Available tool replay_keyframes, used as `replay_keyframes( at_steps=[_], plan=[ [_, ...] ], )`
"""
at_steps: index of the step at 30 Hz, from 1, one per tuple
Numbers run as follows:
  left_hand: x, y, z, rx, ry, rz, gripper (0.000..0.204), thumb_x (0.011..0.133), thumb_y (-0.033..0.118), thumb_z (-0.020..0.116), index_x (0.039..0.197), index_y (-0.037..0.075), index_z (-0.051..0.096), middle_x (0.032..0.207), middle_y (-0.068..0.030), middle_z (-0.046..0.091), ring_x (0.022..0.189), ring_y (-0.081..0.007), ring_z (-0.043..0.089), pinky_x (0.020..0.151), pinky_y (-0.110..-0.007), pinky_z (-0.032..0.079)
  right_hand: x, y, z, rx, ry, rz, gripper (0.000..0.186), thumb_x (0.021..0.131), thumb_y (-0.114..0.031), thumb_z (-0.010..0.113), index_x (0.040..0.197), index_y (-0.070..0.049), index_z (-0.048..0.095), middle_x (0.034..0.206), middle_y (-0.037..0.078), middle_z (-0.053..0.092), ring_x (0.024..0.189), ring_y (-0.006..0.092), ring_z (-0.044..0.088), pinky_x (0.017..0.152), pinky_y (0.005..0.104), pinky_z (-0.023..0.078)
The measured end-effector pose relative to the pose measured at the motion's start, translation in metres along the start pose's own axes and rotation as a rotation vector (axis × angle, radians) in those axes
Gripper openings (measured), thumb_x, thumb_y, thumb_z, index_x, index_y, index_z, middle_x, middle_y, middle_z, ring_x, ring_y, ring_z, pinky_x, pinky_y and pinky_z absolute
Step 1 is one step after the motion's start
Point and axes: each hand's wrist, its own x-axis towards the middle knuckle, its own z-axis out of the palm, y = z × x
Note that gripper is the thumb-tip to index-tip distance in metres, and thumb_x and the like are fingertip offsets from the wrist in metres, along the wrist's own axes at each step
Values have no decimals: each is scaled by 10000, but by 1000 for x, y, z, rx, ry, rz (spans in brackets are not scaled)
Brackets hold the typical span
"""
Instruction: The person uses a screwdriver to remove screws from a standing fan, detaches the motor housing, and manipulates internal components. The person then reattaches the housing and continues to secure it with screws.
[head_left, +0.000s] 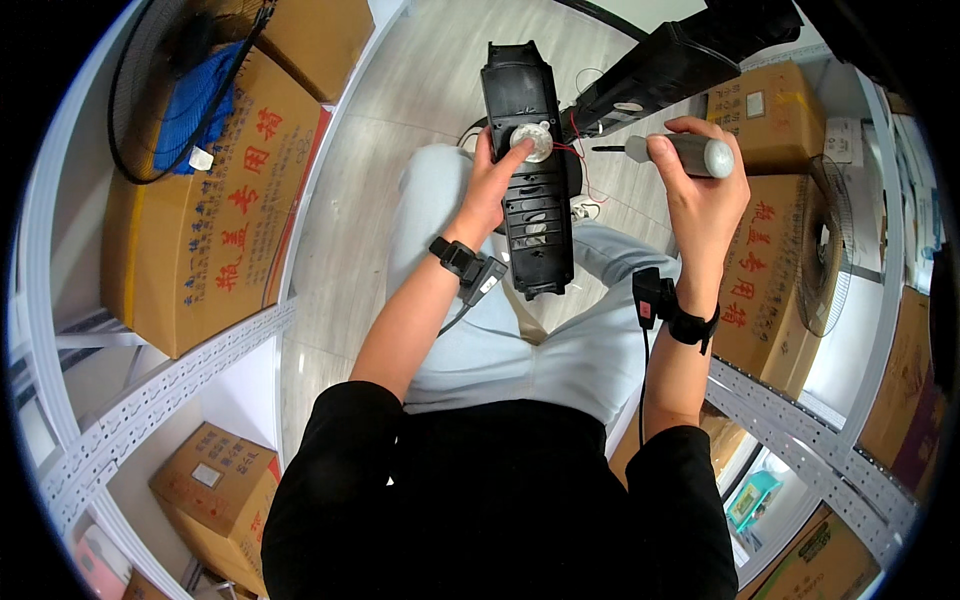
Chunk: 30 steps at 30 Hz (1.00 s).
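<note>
A long black plastic panel with ribbed slots stands above my lap. My left hand grips its left edge, the thumb pressed on a round, pale, see-through disc set in the panel's middle. From beside the disc, thin red wires run right toward a larger black housing, tilted up to the upper right. In my right hand is a screwdriver with a grey handle. Its dark shaft points left at the panel and stays apart from it.
Metal shelving flanks me on the left, with large cardboard boxes and a black wire fan guard. More boxes and another fan guard stand on the right-hand shelves. Pale wood-look floor shows beyond my knees.
</note>
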Motion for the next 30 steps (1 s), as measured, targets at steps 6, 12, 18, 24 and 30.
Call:
replay_keyframes(
  at_steps=[6,12,18,24,30],
  plan=[
    [2,-5,0,36,13,35,618,880,153,741,1353,42,359,1257,-103,555,1119,-190,571,955,-340,478,-15,1,0,174,32,141,269,758,-240,867,918,-70,733,873,55,672,764,169,641,693,288,507],
    [3,-7,-4,89,62,93,521,889,91,699,1308,71,390,1209,-107,577,1068,-202,605,899,-357,519,-25,8,14,201,-7,119,270,761,-219,866,945,-65,742,924,52,682,824,162,659,727,292,523],
    [0,-2,1,111,30,85,498,896,97,694,1321,44,437,1213,-97,605,1084,-186,604,929,-334,499,-29,10,21,193,-31,135,278,758,-219,866,950,-63,741,924,62,676,829,171,662,729,294,524],
    [-2,2,3,104,1,77,470,910,102,681,1324,35,468,1215,-84,621,1088,-170,610,931,-323,496,-31,11,26,200,-36,152,274,770,-233,857,951,-63,741,924,65,680,833,180,667,730,302,521],
    [1,-2,-1,96,-5,80,518,886,123,716,1319,11,454,1208,-95,611,1077,-160,604,934,-312,489,-30,11,24,199,-61,142,270,770,-227,857,950,-63,741,928,66,681,839,181,667,735,302,521]
  ],
)
